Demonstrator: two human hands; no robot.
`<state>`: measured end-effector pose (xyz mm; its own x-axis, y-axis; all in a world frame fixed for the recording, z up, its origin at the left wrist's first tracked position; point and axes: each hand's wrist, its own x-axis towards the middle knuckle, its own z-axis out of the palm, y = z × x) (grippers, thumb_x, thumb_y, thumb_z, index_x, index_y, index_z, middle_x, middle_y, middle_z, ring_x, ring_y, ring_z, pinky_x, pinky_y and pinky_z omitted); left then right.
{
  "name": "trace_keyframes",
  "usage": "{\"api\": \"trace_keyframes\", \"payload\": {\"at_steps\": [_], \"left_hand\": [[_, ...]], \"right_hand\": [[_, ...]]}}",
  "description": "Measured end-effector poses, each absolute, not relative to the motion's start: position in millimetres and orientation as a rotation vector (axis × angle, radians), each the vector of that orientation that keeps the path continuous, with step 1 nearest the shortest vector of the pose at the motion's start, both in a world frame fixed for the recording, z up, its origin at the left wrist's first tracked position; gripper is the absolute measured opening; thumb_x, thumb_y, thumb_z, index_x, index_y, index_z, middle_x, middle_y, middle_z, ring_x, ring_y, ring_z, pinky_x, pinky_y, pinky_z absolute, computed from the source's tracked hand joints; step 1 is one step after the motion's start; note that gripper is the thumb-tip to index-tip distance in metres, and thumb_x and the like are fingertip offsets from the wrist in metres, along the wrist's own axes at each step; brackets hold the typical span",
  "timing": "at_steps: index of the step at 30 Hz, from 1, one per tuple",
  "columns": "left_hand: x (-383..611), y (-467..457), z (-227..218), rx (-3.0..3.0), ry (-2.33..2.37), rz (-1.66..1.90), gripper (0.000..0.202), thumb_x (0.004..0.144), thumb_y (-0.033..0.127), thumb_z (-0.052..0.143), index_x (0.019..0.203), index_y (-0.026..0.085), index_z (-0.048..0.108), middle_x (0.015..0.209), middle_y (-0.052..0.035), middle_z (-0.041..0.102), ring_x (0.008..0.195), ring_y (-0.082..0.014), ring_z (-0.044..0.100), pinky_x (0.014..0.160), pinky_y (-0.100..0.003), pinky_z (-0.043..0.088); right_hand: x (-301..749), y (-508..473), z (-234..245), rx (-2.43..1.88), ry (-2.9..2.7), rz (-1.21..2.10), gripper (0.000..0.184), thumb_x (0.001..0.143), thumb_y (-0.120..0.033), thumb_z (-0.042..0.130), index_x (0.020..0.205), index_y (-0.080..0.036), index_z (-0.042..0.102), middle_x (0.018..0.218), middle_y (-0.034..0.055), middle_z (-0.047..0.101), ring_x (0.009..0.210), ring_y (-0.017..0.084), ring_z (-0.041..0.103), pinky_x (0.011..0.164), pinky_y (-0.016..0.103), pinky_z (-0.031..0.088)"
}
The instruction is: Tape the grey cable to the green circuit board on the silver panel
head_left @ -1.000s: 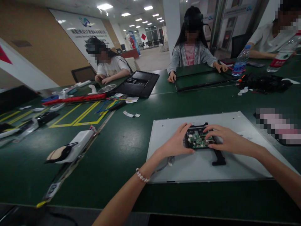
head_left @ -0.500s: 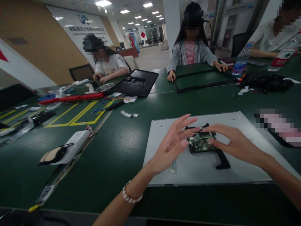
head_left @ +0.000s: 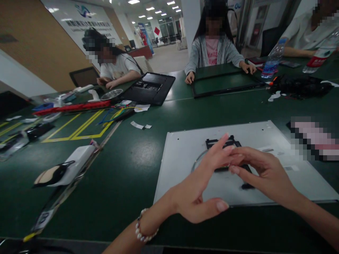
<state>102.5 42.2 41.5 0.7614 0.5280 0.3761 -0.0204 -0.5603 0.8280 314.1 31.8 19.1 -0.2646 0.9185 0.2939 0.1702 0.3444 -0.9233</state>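
Observation:
A grey metal panel (head_left: 182, 151) lies flat on the green table in front of me. On it sits a black bracket (head_left: 221, 141) that holds a small circuit board, and my hands hide most of the board. My left hand (head_left: 201, 185), with a bead bracelet on the wrist, is raised above the panel with fingers stretched and thumb held apart. My right hand (head_left: 261, 173) reaches in from the right, fingers extended, its fingertips meeting those of the left hand over the bracket. Neither hand visibly holds anything. A thin wire arcs on the panel beside the left fingers.
A white device (head_left: 74, 162) lies at the left by yellow floor-tape lines (head_left: 79, 128). Across the table, other people handle a black back cover (head_left: 150, 88) and a dark framed panel (head_left: 225, 83). Water bottles (head_left: 272, 58) and a black pile (head_left: 302, 86) stand far right.
Both hands have lifted off the circuit board and come toward me, fingertips now meeting above it. The view has tilted down slightly.

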Motion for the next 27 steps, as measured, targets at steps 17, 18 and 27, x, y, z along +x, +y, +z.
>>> {"api": "trace_keyframes", "payload": {"at_steps": [17, 18, 27], "left_hand": [[99.1, 60.5, 33.0, 2.300, 0.611, 0.649, 0.075, 0.090, 0.040, 0.052, 0.151, 0.032, 0.008, 0.159, -0.0070, 0.014, 0.144, -0.0294, 0.021, 0.115, -0.051, 0.026], [97.5, 64.7, 30.2, 2.305, 0.722, 0.645, 0.073, 0.091, 0.037, 0.052, 0.151, 0.031, 0.011, 0.158, -0.0077, 0.016, 0.144, -0.0285, 0.021, 0.116, -0.051, 0.025], [72.6, 96.9, 1.1, 2.153, 1.003, 0.409, 0.104, 0.073, 0.043, 0.072, 0.152, 0.024, 0.007, 0.158, -0.0140, 0.017, 0.142, -0.0351, 0.023, 0.115, -0.057, 0.022]], "right_hand": [[318.3, 50.5, 1.0, -1.160, -1.637, 1.195, 0.023, 0.088, -0.039, 0.056, 0.099, -0.024, 0.069, 0.085, 0.0026, 0.073, 0.079, 0.018, 0.069, 0.073, 0.033, 0.057], [322.5, 55.1, -1.3, -1.230, -1.689, 1.088, 0.025, 0.089, -0.039, 0.053, 0.103, -0.024, 0.068, 0.092, 0.0038, 0.073, 0.084, 0.020, 0.069, 0.075, 0.036, 0.058], [367.8, 90.1, -32.1, -1.379, -2.244, 0.514, 0.069, 0.086, -0.051, 0.053, 0.147, -0.026, 0.032, 0.155, 0.0081, 0.031, 0.141, 0.029, 0.030, 0.114, 0.051, 0.029]]}}
